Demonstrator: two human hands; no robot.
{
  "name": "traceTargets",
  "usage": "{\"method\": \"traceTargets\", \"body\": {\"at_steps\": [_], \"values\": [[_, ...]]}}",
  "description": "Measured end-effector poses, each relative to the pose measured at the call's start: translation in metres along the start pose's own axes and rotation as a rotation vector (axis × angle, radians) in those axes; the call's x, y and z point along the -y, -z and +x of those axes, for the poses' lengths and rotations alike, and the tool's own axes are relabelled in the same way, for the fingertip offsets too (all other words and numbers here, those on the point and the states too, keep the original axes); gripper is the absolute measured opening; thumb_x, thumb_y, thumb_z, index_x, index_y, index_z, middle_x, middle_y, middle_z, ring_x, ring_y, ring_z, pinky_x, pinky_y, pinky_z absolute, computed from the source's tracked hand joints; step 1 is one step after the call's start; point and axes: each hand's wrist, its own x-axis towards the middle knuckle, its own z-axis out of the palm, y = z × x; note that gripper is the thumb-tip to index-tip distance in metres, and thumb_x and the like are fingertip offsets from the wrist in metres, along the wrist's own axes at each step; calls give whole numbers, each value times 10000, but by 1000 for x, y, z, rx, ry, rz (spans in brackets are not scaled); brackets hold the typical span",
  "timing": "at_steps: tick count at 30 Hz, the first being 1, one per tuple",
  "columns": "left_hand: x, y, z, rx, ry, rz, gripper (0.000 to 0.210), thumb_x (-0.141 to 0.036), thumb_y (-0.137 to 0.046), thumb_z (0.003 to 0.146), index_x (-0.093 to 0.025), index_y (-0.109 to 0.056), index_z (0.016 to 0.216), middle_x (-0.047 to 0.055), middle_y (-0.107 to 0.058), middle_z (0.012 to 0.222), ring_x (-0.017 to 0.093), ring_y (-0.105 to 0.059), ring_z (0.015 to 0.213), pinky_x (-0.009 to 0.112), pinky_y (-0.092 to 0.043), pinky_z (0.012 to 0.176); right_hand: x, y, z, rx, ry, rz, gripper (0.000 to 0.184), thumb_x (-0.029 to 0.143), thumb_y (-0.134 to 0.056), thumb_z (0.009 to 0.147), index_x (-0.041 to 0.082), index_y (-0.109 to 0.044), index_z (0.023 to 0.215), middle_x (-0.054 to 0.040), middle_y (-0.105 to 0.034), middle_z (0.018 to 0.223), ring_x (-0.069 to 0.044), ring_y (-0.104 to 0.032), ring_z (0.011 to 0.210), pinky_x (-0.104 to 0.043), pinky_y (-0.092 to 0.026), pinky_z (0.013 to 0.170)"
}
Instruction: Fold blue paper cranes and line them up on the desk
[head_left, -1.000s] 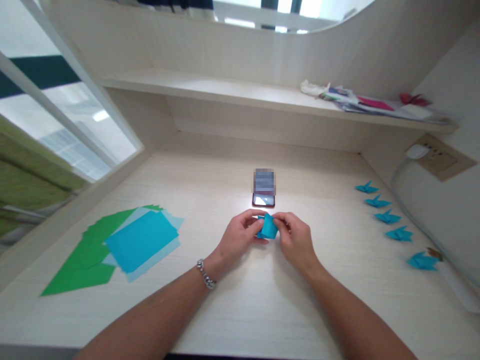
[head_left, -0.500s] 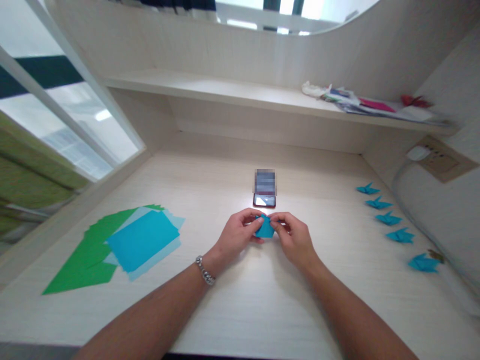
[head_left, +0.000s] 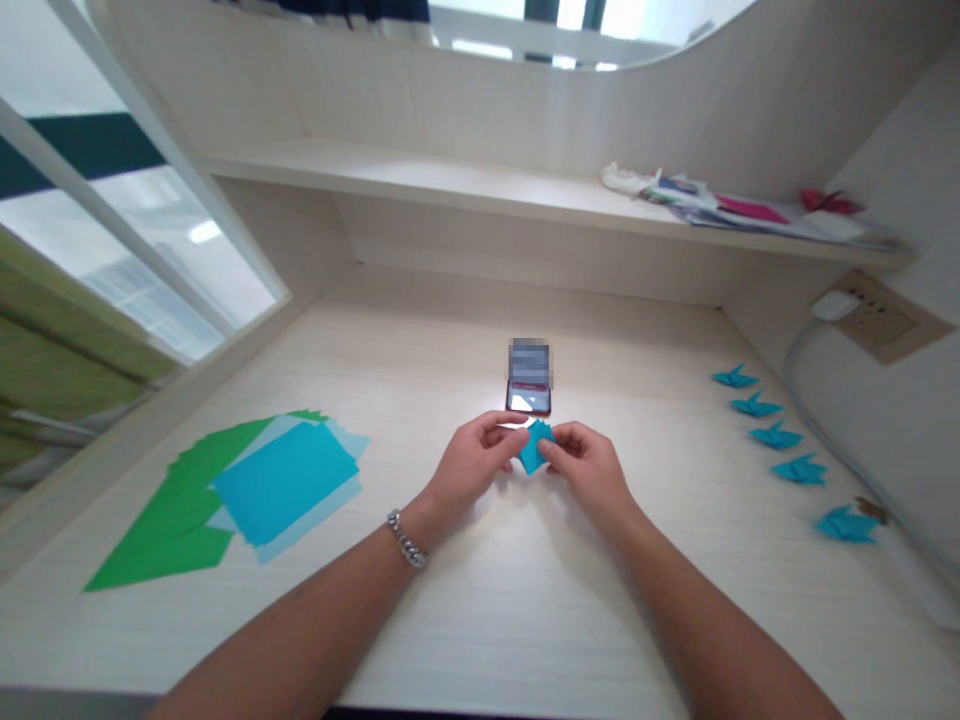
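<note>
Phone just beyond hands — folded cranes rightward

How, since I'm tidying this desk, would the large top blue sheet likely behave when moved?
The blue sheet looks like thin paper, so probably light and floppy. It lies flat over paler sheets, so it might slide if pushed.

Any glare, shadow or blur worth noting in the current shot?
Head view: white glare on the phone's lower part, its upper part pixelated; head view: soft shadow on the desk beside the right hand; head view: the held paper's finer folds unclear, the shelf's red item blurry.
</note>
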Motion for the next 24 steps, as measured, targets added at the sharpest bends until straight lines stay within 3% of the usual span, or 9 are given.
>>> {"method": "traceTargets", "body": {"at_steps": [3, 7, 10, 15, 24], "values": [[3, 0, 0, 52, -12, 2, 374, -254, -744, 715, -139, -627, 1051, 109, -708, 955, 186, -665, 814, 264, -532, 652, -3, -1, 1, -15, -42, 48, 249, 403, -679, 714, 169, -635, 790, -27, -655, 719, -162, -601, 635, -281, -510, 574], [6, 2, 0, -24, -49, 15, 341, -260, -706, 753, -140, -615, 1059, 80, -708, 854, 179, -669, 775, 296, -549, 695, -5, 0, 2, 80, -31, -6, 241, 395, -680, 717, 162, -619, 730, -3, -626, 636, -135, -560, 554, -259, -465, 541], [4, 3, -1, -72, -91, 55, 342, -285, -694, 767, -161, -595, 1070, 60, -704, 820, 179, -667, 736, 288, -563, 635, -5, 0, 1, 131, -35, -61, 226, 372, -691, 713, 158, -621, 733, 11, -609, 606, -128, -552, 546, -246, -442, 537], [2, 2, -3, -95, -118, 250, 231, -325, -677, 775, -166, -700, 943, 75, -718, 860, 188, -659, 724, 264, -560, 552, -7, 0, 1, 90, -50, 9, 275, 435, -665, 739, 162, -628, 732, -5, -618, 611, -136, -559, 532, -257, -462, 524], [-2, 4, -3, -70, -164, 310, 308, -330, -657, 798, -220, -709, 1081, 70, -731, 946, 161, -637, 673, 260, -537, 579, -5, -2, 1, 78, -145, 99, 309, 466, -676, 720, 157, -658, 713, -33, -658, 640, -150, -600, 561, -249, -485, 496]]}}
